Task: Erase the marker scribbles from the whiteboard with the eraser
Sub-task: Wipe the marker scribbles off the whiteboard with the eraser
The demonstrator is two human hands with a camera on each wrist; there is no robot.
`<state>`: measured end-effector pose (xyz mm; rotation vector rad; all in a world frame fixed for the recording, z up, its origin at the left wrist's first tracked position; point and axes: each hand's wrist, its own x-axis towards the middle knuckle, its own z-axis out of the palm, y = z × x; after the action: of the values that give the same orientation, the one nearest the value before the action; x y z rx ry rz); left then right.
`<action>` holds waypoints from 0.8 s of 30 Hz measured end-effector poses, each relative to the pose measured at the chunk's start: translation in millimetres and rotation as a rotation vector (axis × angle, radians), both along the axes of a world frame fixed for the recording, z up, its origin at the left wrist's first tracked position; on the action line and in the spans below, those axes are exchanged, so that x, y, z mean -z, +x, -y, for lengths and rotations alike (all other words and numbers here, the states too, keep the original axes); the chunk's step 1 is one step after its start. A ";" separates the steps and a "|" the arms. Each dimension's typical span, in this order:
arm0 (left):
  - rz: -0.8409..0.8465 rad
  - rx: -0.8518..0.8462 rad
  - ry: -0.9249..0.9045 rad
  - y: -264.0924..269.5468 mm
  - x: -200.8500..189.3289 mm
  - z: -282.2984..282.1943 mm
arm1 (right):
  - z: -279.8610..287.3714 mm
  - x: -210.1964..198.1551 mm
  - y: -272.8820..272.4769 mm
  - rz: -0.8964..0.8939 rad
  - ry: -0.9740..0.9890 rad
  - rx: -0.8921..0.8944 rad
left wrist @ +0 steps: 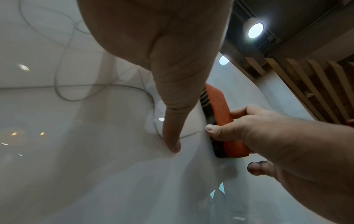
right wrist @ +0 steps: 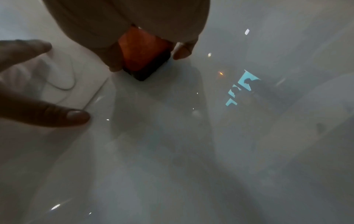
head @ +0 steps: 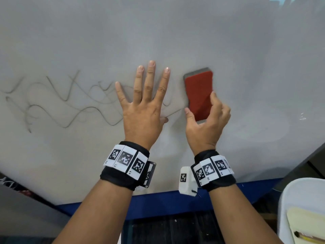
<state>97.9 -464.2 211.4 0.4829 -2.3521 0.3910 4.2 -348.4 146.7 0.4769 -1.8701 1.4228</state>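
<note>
A white whiteboard (head: 175, 36) fills the head view. Grey marker scribbles (head: 66, 101) run across its left half, up to and under my left hand. My left hand (head: 146, 103) lies flat on the board with its fingers spread and straight. Just to its right, my right hand (head: 207, 124) grips a red-backed eraser (head: 199, 95) by its lower end and holds it against the board. The left wrist view shows the eraser (left wrist: 220, 109) with its dark pad side on the whiteboard (left wrist: 76, 166), pinched between thumb and fingers. In the right wrist view the eraser (right wrist: 141, 53) sits under my palm.
The board's blue lower frame (head: 158, 205) runs along the bottom. A white chair (head: 288, 205) with a cream pad on it stands at the lower right. The board right of the eraser carries only faint smears.
</note>
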 end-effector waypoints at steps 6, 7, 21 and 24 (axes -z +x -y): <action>0.012 0.011 -0.015 3.3 0.5 2.9 | 14.2 5.9 20.8 0.027 0.031 -0.036; 0.014 0.012 -0.019 4.2 1.0 4.1 | 10.6 6.1 19.4 0.007 0.072 -0.034; 0.031 0.011 -0.030 12.0 3.5 14.9 | 6.0 2.1 14.6 0.073 0.010 -0.010; 0.033 0.000 -0.029 14.2 3.9 16.5 | 8.9 -4.8 15.0 0.130 -0.086 0.020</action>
<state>112.1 -480.7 207.5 0.4656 -2.3748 0.4350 19.2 -357.2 151.6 0.3297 -1.9002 1.5463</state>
